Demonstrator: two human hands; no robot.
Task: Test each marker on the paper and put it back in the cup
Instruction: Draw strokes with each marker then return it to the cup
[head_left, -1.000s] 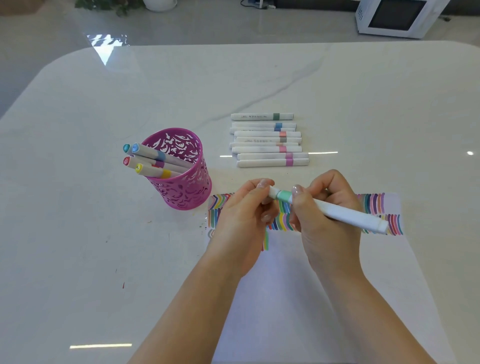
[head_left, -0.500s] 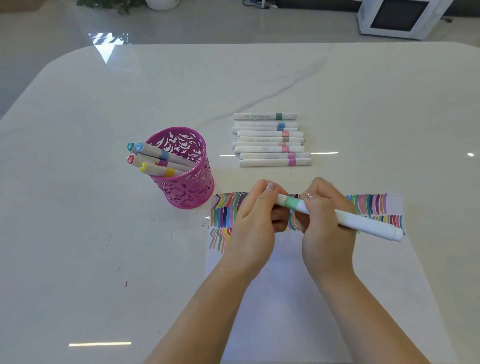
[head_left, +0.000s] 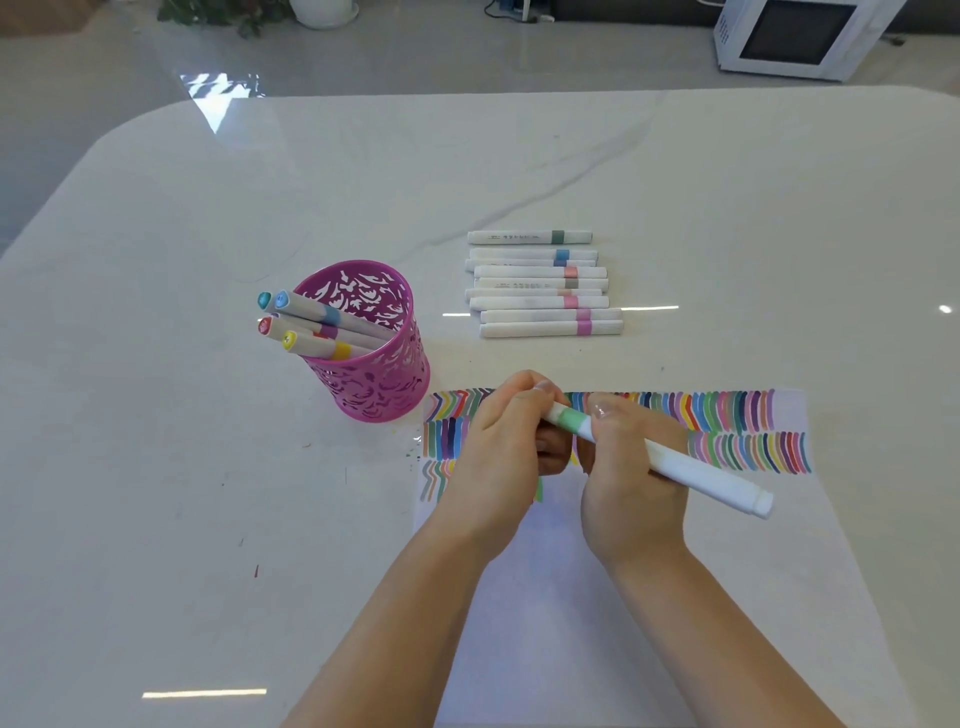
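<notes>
Right hand (head_left: 634, 483) grips green-banded marker (head_left: 696, 470) barrel, left hand (head_left: 493, 457) pinches its left end; axis far-left to near-right; cup (head_left: 374, 364) far-left, left hand nearer.

I'm looking into what seems a home room; a glossy marble-look table (head_left: 675, 182) is filling my view; beyond it a plant (head_left: 223, 13) and a white microwave (head_left: 795, 36) are sitting on a shiny tiled floor (head_left: 467, 57).
</notes>
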